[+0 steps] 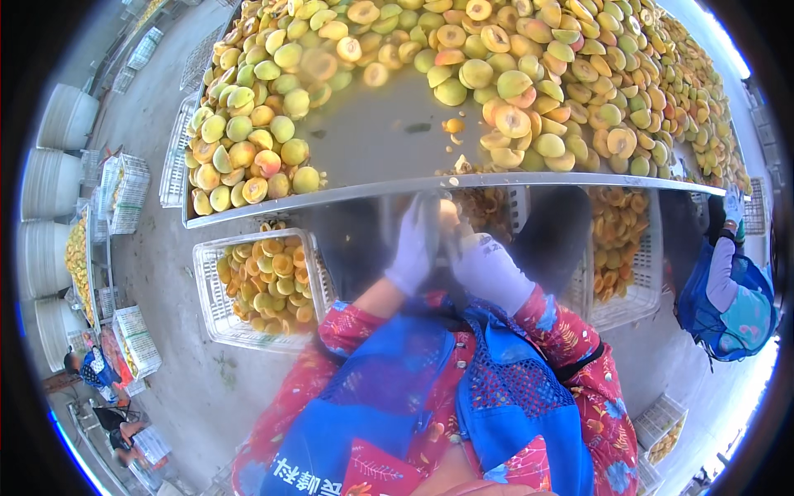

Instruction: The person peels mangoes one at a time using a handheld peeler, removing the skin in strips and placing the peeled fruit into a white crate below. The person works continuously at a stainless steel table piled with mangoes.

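Note:
Both my hands are gloved and held close together just in front of the metal table's near edge. My left hand (414, 251) wears a white glove with a dark grey palm and is closed around a pale peach half (448, 212), which is blurred by glare. My right hand (491, 268), in a similar glove with dark print on its back, is curled close beside the fruit. Its fingertips are blurred, and whether it grips a tool cannot be seen. Beyond my hands, cut peach halves (512, 121) lie heaped on the metal table (378, 133).
White plastic crates hold peach halves, one at left (201, 291) and one at right (648, 273). A raised metal rim (347, 190) borders the table. A co-worker's gloved hand (734, 204) is at its right end. Stacked white tubs (49, 186) stand far left.

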{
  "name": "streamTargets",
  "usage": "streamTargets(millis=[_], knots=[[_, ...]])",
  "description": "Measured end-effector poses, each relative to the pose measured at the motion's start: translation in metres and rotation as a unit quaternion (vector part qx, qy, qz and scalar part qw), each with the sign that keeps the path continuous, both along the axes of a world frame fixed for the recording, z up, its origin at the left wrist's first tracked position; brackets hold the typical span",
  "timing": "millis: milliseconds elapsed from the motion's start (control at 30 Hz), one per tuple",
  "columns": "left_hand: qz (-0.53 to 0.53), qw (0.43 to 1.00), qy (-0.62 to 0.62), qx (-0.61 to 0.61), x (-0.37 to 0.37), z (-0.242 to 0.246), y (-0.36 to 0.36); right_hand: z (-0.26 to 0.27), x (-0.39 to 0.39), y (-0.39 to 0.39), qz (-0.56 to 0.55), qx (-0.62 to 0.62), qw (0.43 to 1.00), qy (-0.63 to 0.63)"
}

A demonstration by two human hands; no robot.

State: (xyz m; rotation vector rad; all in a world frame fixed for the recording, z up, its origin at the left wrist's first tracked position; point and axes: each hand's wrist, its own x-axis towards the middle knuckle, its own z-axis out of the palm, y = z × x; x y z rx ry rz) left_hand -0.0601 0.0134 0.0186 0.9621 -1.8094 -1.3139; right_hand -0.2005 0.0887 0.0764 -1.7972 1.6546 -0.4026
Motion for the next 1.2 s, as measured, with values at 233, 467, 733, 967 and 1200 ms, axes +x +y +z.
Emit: streamTargets(millis=[233, 467, 733, 967, 1200], knots=[[0.046, 0.965, -0.154, -0.205, 0.055, -0.015, -0.009, -0.035, -0.016, 0.006, 0.021, -0.166, 0.959, 0.227], [0.325, 0.818, -0.436, -0.186, 0.169, 0.056, -0.026, -0.042, -0.035, -0.014, -0.288, 0.296, 0.773, -0.482], [0.19, 0.884, -0.398, -0.157, 0.014, 0.04, -0.249, -0.033, -0.046, -0.01, -0.261, 0.297, 0.808, -0.437], [0.137, 0.948, -0.255, -0.134, -0.036, -0.044, -0.288, -0.013, -0.062, 0.014, -0.286, 0.226, 0.845, -0.39], [-0.108, 0.984, 0.065, 0.124, -0.01, 0.007, -0.147, -0.005, -0.058, -0.019, -0.005, -0.233, 0.972, 0.027]])
